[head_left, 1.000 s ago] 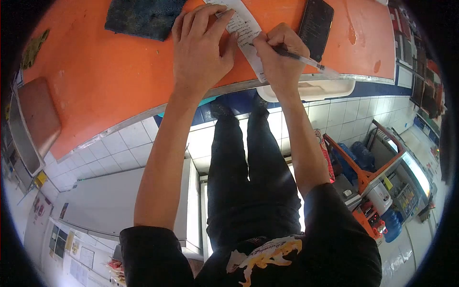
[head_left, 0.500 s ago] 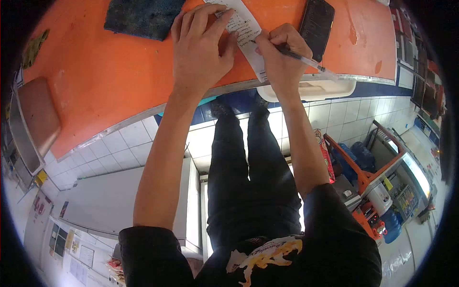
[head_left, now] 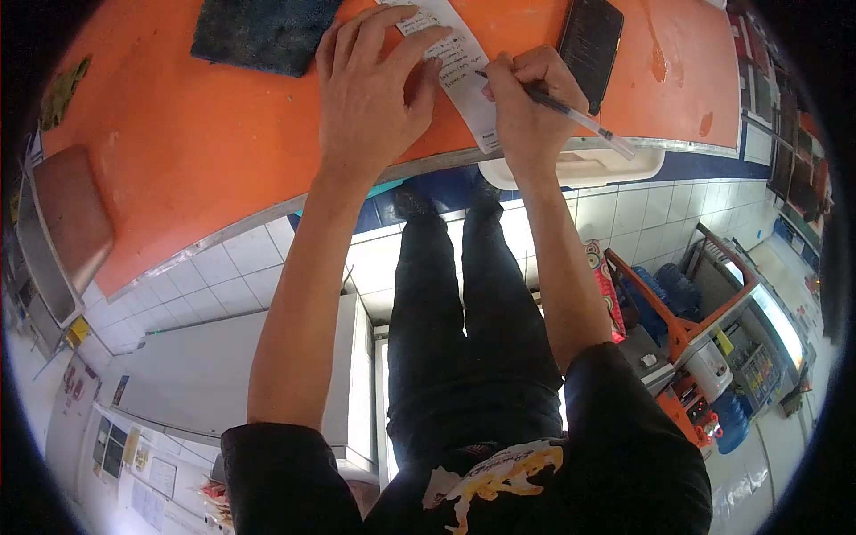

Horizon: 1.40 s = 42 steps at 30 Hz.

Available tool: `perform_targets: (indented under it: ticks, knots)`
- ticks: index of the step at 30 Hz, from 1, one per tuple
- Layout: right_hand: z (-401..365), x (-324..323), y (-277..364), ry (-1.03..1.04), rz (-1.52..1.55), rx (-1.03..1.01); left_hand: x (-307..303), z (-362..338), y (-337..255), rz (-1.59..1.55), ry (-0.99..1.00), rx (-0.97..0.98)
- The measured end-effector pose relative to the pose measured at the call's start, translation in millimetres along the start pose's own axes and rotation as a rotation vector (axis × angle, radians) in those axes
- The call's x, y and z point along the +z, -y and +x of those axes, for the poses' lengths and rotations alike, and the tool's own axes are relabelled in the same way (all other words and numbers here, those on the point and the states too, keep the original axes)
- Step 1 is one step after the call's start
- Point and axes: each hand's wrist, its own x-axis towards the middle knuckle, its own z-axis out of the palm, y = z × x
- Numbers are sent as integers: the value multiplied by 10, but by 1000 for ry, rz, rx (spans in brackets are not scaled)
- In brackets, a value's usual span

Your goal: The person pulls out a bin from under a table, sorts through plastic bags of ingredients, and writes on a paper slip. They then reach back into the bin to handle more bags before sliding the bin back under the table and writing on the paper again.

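A narrow white paper slip (head_left: 457, 62) with several handwritten lines lies on the orange countertop (head_left: 241, 116). My right hand (head_left: 538, 107) grips a clear-barrelled pen (head_left: 580, 119), its dark tip at the slip's right edge. With fingers spread, my left hand (head_left: 370, 94) rests on the counter, its fingertips on the left side of the slip. Just right of my right hand lies a dark smartphone (head_left: 590, 52). Left of my left hand is a dark blue, worn flat pad (head_left: 261, 34), whose kind I cannot make out.
A brown board-like piece (head_left: 76, 207) sits at the counter's left end. Below the front edge is a cream plastic tub (head_left: 615, 167). An orange frame (head_left: 682, 330) and blue water bottles (head_left: 678, 290) stand at right.
The pen tip has come away from under my right fingers and shows at the slip's edge. My right hand has shifted slightly right and down; my left hand has moved slightly left.
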Motion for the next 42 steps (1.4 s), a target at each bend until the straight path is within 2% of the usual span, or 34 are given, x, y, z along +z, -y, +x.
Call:
perform_targets:
  ticks: [3,13,16,18,22,25,27,28,30,31,33,38,40,42]
  knots:
    - [0,12,30,-17,80,49,-5,-9,-1,27,18,25]
    - [-4,28,-38,-35,82,42,-14,9,-13,36,18,17]
    - [-2,-3,-74,-13,-58,-19,-32,0,-25,29,63,-12]
    - [-17,17,-67,-67,88,57,-29,-19,-10,73,63,27]
    - [3,45,-18,-112,152,18,143,-119,132,48,-17,138]
    - [17,-23,101,-121,6,0,193,-94,123,147,-1,136]
    - [42,-8,128,-56,220,153,200,-72,93,150,6,147]
    - [68,-23,126,-63,238,150,178,-76,87,154,15,132]
    - [80,-56,115,90,186,280,181,-86,74,169,22,131]
    - [92,-66,104,100,207,282,181,-80,74,169,21,120]
    - [122,-88,65,38,204,4,185,-81,84,177,6,118]
    - [109,-172,8,93,121,48,189,-140,95,171,8,151]
    - [155,-162,51,96,149,124,82,-65,-70,160,44,95]
    - [198,-166,106,64,223,104,25,-26,-137,146,77,42]
